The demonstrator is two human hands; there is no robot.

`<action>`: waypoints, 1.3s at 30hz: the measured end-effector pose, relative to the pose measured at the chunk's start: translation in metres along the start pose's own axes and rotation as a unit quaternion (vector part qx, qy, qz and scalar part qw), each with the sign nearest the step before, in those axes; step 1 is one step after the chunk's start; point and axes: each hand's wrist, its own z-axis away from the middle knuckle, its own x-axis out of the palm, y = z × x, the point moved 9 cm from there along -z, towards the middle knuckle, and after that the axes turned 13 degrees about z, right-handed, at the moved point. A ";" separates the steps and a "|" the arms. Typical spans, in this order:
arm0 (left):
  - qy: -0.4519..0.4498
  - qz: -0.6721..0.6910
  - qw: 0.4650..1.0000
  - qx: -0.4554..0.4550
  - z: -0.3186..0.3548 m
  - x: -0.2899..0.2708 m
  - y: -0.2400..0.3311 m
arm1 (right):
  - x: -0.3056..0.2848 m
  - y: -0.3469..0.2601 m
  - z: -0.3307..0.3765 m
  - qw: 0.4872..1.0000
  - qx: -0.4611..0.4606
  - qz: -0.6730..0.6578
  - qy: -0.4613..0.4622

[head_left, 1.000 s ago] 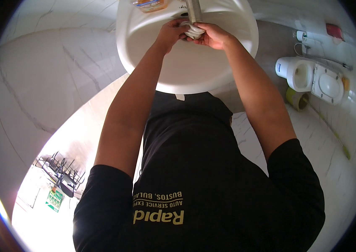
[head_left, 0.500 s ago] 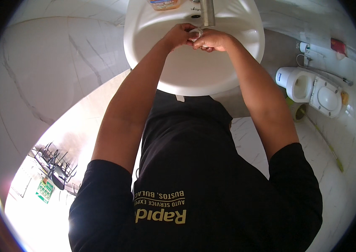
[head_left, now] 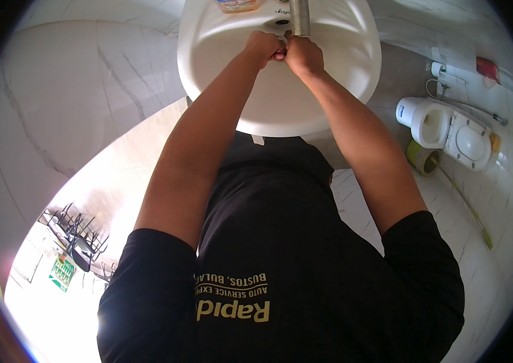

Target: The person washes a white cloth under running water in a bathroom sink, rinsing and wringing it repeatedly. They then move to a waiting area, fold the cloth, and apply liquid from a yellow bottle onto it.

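Observation:
Both of my hands meet over the white washbasin (head_left: 281,115), just below the spout of the metal faucet (head_left: 300,18). My left hand (head_left: 262,47) is closed, its fingers curled toward the other hand. Close against it, my right hand (head_left: 305,53) is closed too, knuckles up, right under the spout's end. A small pale, shiny thing (head_left: 282,40) shows between the two hands. Fingers cover most of it, so its kind cannot be made out.
A bottle of orange liquid (head_left: 238,5) stands on the basin's back rim, left of the faucet. To the right are a toilet (head_left: 432,124), a green bucket (head_left: 417,158) and a long-handled stick (head_left: 465,202). A dark wire rack (head_left: 81,239) is at the lower left.
My right hand has turned knuckles up and shifted slightly toward the faucet. My left hand has rolled over as well, and the pale round thing between them is now more covered.

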 end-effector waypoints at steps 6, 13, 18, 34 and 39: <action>-0.025 -0.037 0.999 0.024 0.002 0.005 0.006 | 0.010 -0.006 -0.001 0.940 -0.073 -0.299 -0.145; -0.027 -0.114 0.990 0.075 0.018 0.001 0.021 | 0.024 0.026 0.009 0.790 0.021 -0.568 -0.229; -0.041 -0.121 0.985 0.113 0.023 -0.002 0.023 | 0.035 0.033 0.007 0.727 0.053 -0.646 -0.227; -0.014 0.032 0.998 0.044 0.030 0.008 0.009 | 0.021 0.031 0.000 0.765 0.028 -0.634 -0.109; -0.041 0.029 0.999 0.019 0.036 0.018 0.011 | 0.021 0.031 -0.004 0.781 -0.005 -0.620 -0.077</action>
